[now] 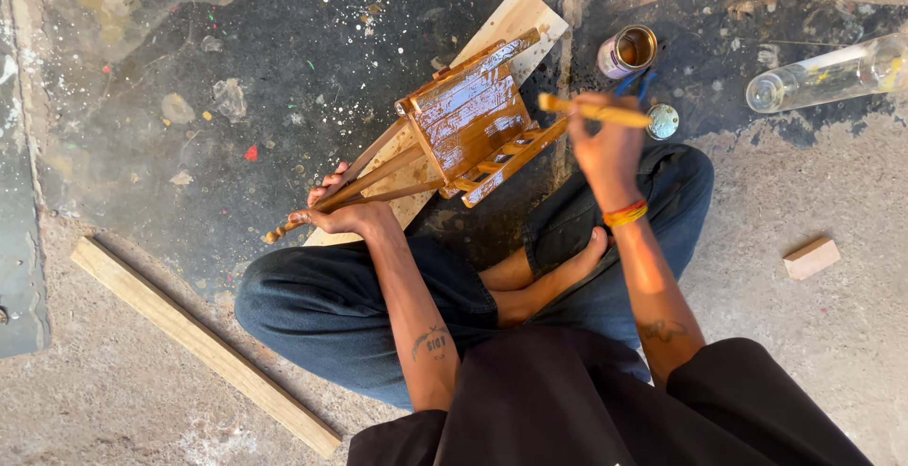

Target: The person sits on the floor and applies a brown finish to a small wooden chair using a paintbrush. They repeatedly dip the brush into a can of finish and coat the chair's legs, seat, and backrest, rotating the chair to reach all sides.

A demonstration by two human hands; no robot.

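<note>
At frame centre, left hand [340,211] grips the chair [468,125] legs, right hand [605,140] grips the brush [594,112]; seat glossy, coating apparently near complete.

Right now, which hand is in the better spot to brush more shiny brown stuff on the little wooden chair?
The right hand, most likely. It already grips the brush, whose end sits against the little wooden chair. The left hand is wrapped around the chair's legs, holding it tilted over the plank.

Your left hand [339,209] grips legs of small wooden chair [468,121], tilted over plank [511,21]. Your right hand [605,140] holds brush [594,112] against chair's side. Open tin [628,51], glass bottle [832,73] beyond.
</note>
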